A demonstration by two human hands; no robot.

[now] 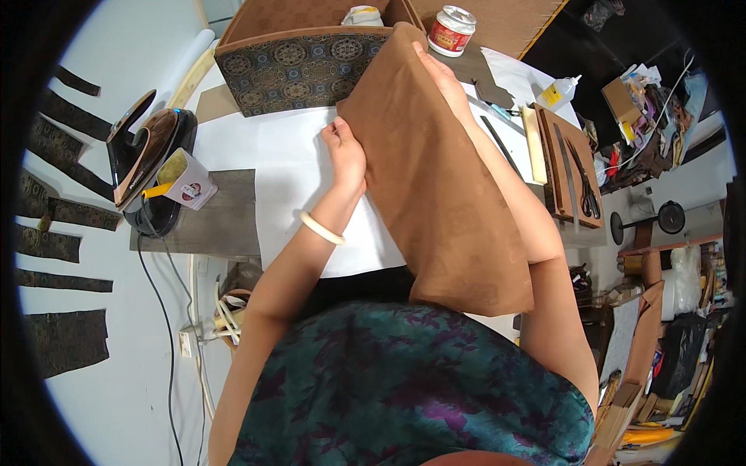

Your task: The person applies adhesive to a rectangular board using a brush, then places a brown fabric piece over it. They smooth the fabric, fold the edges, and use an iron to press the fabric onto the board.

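Note:
A large piece of brown patterned fabric (437, 175) hangs between my hands and drapes down towards my lap. My left hand (348, 154) grips its left edge, thumb uppermost, with a pale bangle on the wrist. Along the upper right edge lies my right hand (446, 87), its fingers partly behind the cloth. Behind the fabric stands a box covered in dark medallion brocade (297, 73), with a brown-lined interior. White paper (291, 227) covers the table below my left hand.
An electric iron (151, 145) and a pot with a yellow-handled tool (195, 180) stand left. At right are a red-labelled can (451, 32), a glue bottle (558, 93), and a brown board (568, 169) bearing scissors (586, 186) and a metal ruler (568, 175).

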